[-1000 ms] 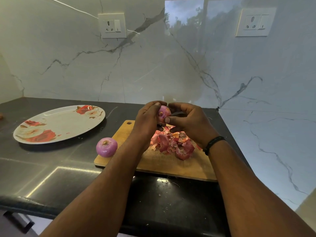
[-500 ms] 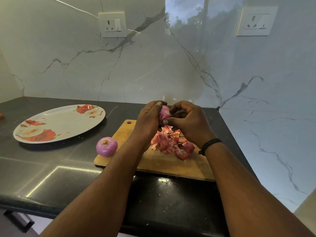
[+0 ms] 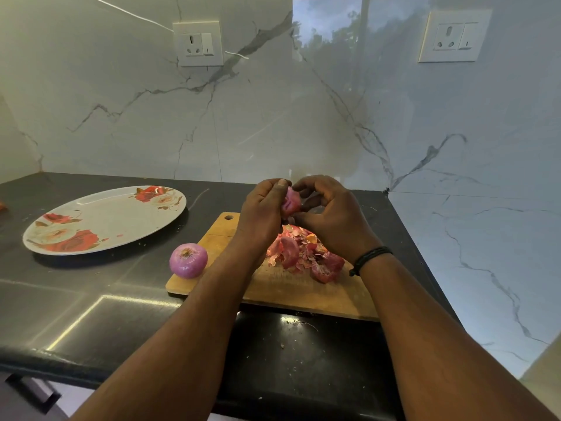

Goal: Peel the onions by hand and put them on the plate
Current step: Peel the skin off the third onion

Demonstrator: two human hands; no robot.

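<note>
Under and around your hands runs the dark desk [image 3: 91, 314], its near edge and both ends cut off by the frame. Behind your hands rises the marble wall [image 3: 273, 117], glossy enough that reflections blur its upper right part. Well to the left of your left hand lies the flowered plate [image 3: 100, 214], with nothing on it. Directly beneath both hands sits the wooden cutting board [image 3: 303, 294]; your forearms cover much of its middle. Below your right hand the pile of onion skins [image 3: 306, 253] rests on the board, partly hidden by that wrist. Down and left of your left hand a peeled onion [image 3: 188, 260] sits at the board's left edge; whether it rests on the board or just on the desk is hard to tell. Your left hand [image 3: 262, 212] curls round the small onion [image 3: 290, 203] held up above the board, and your right hand [image 3: 331, 220] pinches it from the other side. Only a pink sliver of that onion shows between your fingers, so how much skin remains cannot be made out. A black band [image 3: 368, 259] circles your right wrist.
</note>
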